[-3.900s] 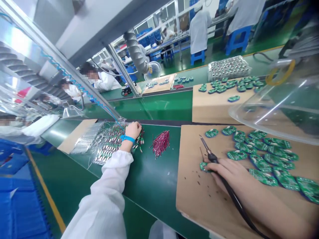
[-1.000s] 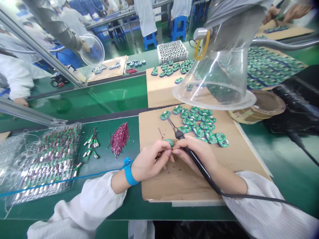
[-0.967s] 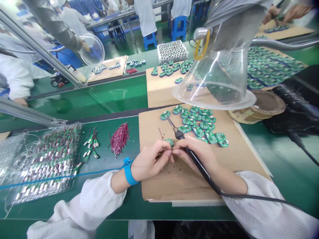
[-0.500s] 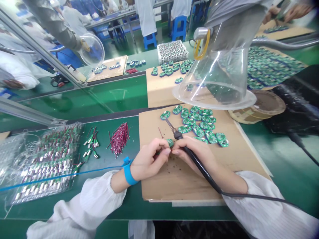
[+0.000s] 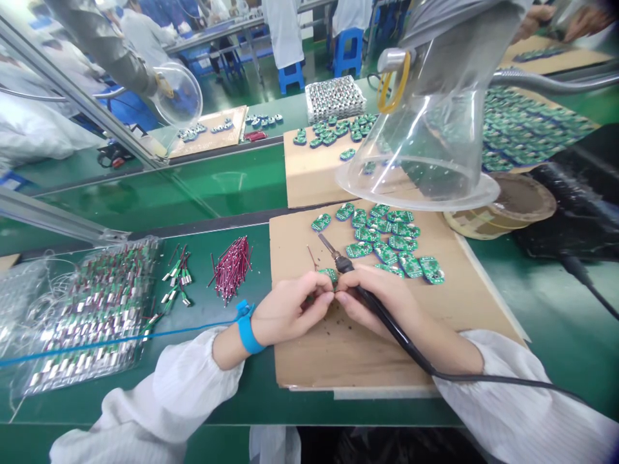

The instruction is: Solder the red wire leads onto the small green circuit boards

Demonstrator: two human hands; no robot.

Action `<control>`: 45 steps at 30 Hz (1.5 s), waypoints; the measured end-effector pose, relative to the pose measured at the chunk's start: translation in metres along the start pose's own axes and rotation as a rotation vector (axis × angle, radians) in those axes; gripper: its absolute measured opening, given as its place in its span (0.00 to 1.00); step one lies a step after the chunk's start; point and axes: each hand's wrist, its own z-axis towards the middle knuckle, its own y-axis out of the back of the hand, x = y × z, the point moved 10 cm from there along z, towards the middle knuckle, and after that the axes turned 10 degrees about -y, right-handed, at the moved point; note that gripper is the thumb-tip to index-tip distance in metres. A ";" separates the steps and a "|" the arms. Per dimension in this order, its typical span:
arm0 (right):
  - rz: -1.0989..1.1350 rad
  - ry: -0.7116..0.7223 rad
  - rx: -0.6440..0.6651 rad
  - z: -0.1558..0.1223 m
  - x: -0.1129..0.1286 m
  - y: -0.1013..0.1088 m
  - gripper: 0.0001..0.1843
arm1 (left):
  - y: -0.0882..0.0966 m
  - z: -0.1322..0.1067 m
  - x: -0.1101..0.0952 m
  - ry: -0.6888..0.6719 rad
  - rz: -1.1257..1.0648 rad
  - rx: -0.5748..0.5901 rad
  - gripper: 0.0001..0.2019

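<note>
1. While the left end of the green bench (image 5: pixel 251 393) carries a clear plastic bag (image 5: pixel 91 316) heaped with many wired boards, a small cluster of leads (image 5: pixel 176 280) and a bundle of red wires (image 5: pixel 231 269) lie just to its right.
2. The left hand (image 5: pixel 290 309), wearing a blue wristband (image 5: pixel 245 328), rests at the cardboard's near left. Its fingers (image 5: pixel 319 299) press together, pinching a small green circuit board (image 5: pixel 329 276) low on the cardboard, though they partly hide the grip.
3. Right beside it, the right hand (image 5: pixel 387 299) curls its fingers (image 5: pixel 353 296) around a soldering iron (image 5: pixel 344 263), whose tip points up and away, clear of the board.
4. Farther up the cardboard sheet (image 5: pixel 387 367) lies a loose pile of green boards (image 5: pixel 382 241); no leads on them can be made out. The left heap looks the larger.
5. At far right, a clear plastic fume hood (image 5: pixel 420 154) hangs above the cardboard's top edge.
</note>
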 end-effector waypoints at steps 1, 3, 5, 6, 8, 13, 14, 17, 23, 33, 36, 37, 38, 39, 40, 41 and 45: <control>0.005 -0.003 0.010 0.000 -0.001 -0.001 0.04 | 0.000 0.000 0.000 -0.005 0.008 0.015 0.01; 0.011 -0.008 0.030 -0.001 -0.004 -0.004 0.03 | -0.001 0.001 -0.001 -0.013 0.013 0.037 0.02; 0.005 -0.011 0.046 -0.001 -0.007 -0.006 0.03 | 0.000 0.001 -0.001 -0.019 0.012 0.054 0.02; 0.001 -0.013 0.057 -0.002 -0.008 -0.008 0.02 | 0.000 0.001 -0.001 -0.023 0.011 0.061 0.02; -0.003 -0.017 0.075 -0.003 -0.011 -0.010 0.02 | 0.000 0.001 0.000 -0.025 0.013 0.077 0.02; 0.008 -0.024 0.100 -0.003 -0.012 -0.013 0.03 | -0.003 -0.002 0.004 -0.021 0.019 0.102 0.03; 0.007 -0.019 0.102 -0.003 -0.011 -0.013 0.03 | -0.004 -0.002 0.005 -0.017 0.016 0.109 0.03; 0.000 0.003 0.102 -0.003 -0.006 -0.013 0.04 | -0.008 -0.003 0.008 0.007 0.005 0.135 0.04; -0.023 0.007 0.100 -0.002 -0.002 -0.010 0.04 | -0.006 -0.002 0.008 0.038 -0.036 0.137 0.04; -0.077 -0.005 0.128 -0.002 -0.007 -0.014 0.03 | -0.009 0.000 0.010 0.043 -0.033 0.173 0.04; -0.088 -0.008 0.146 -0.003 -0.008 -0.016 0.04 | -0.010 -0.001 0.012 0.036 -0.023 0.189 0.04; -0.087 -0.006 0.149 -0.003 -0.008 -0.016 0.04 | -0.010 -0.001 0.012 0.033 -0.022 0.189 0.04; -0.083 -0.004 0.150 -0.004 -0.007 -0.016 0.04 | -0.010 0.000 0.012 0.031 -0.022 0.188 0.04; -0.073 -0.004 0.150 -0.004 -0.007 -0.016 0.04 | -0.010 0.000 0.012 0.028 -0.022 0.185 0.04; -0.062 -0.005 0.147 -0.003 -0.006 -0.015 0.03 | -0.009 0.000 0.012 0.025 -0.021 0.180 0.04; -0.055 -0.012 0.144 -0.003 -0.006 -0.014 0.03 | -0.007 0.000 0.012 0.023 -0.018 0.173 0.04; -0.072 -0.041 0.052 0.002 -0.009 -0.004 0.04 | 0.004 0.000 0.017 0.047 0.005 0.096 0.03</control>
